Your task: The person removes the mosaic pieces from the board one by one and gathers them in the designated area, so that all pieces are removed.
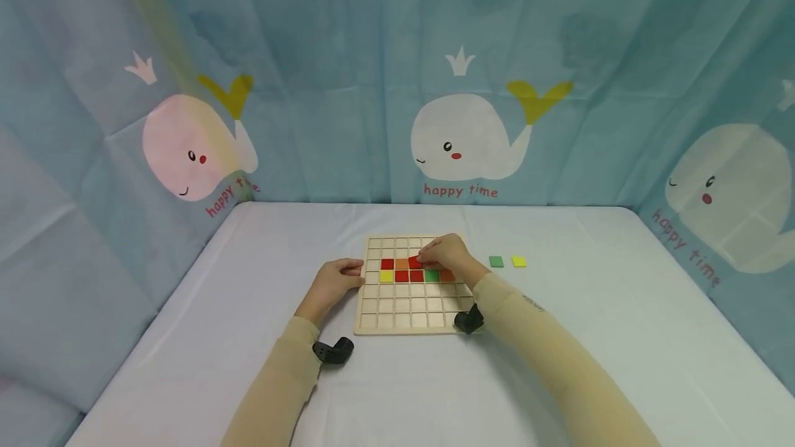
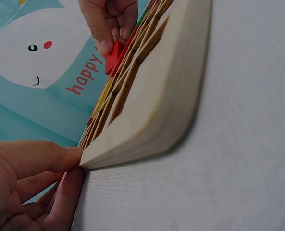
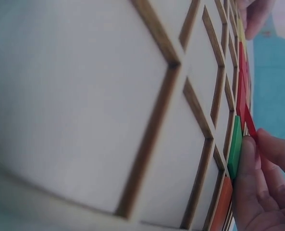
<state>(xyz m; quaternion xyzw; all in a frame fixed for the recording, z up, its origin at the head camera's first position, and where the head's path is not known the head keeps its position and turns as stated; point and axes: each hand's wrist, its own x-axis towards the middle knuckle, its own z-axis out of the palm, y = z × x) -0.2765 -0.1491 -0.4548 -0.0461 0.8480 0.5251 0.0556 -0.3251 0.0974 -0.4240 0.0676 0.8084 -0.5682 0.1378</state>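
A square wooden grid board (image 1: pixel 397 305) lies on the table. My left hand (image 1: pixel 332 285) holds its left edge, thumb and fingertip at the rim. My right hand (image 1: pixel 448 254) pinches a red tile (image 2: pixel 112 60) between thumb and fingers; the tile tilts over a cell in the upper row of tiles. Left of it in that row are a red tile (image 1: pixel 388 264) and an orange tile (image 1: pixel 401 263). Below runs a row with a yellow tile (image 1: pixel 386 276), two red tiles (image 1: pixel 401 276), a green tile (image 3: pixel 235 147) and another orange tile (image 3: pixel 222 202), partly hidden by the right hand.
A loose green tile (image 1: pixel 496 261) and a loose yellow tile (image 1: pixel 518 261) lie on the white table (image 1: pixel 590 281) right of the board. A blue curtain (image 1: pixel 348 88) printed with whales hangs behind the table and along its sides. Both wrists wear black cameras (image 1: pixel 335 351).
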